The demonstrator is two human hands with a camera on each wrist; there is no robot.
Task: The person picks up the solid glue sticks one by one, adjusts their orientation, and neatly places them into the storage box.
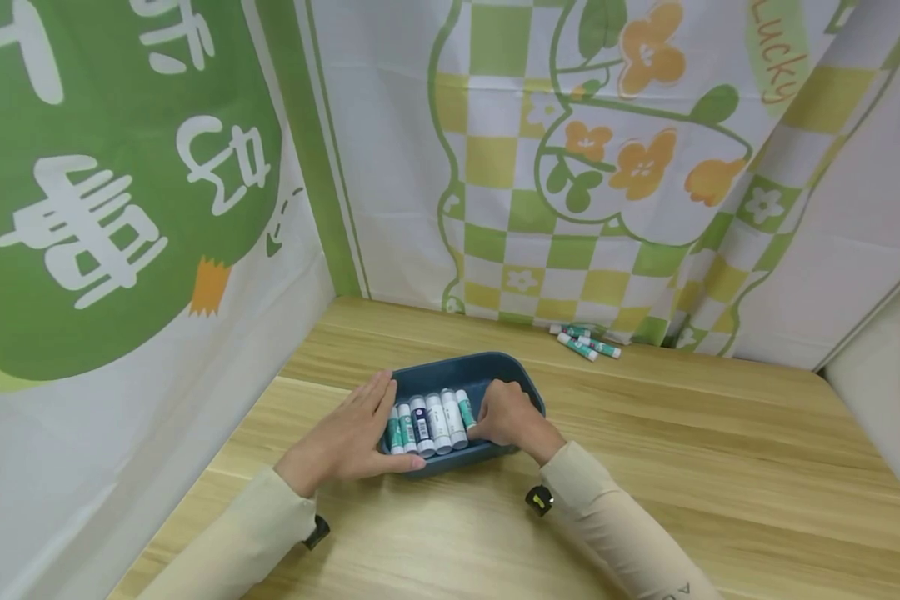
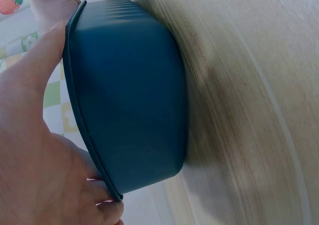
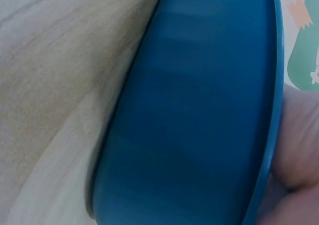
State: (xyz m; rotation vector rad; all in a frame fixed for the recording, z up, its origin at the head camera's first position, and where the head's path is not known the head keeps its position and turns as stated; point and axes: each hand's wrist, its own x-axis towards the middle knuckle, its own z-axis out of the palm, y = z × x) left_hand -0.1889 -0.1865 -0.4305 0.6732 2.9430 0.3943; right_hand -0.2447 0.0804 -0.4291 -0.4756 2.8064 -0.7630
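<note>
A dark blue plastic bin (image 1: 450, 465) holds a row of several glue sticks (image 1: 437, 423), some green, some white, one dark blue. My left hand (image 1: 356, 429) rests along the bin's left end, its fingers straight and its thumb on the near rim. In the left wrist view that thumb and the fingers touch the bin's rim. My right hand (image 1: 507, 412) reaches into the right part of the bin. Its fingers pinch the lower end of a green and white glue stick (image 1: 465, 408) at the right of the row. In the right wrist view the bin wall hides the fingertips.
Several green and white glue sticks (image 1: 587, 343) lie on the wooden table (image 1: 682, 450) at the back, by the patterned curtain (image 1: 555, 250). A white and green cloth (image 1: 195, 400) hangs on the left side. Each wrist wears a dark device (image 1: 540, 500).
</note>
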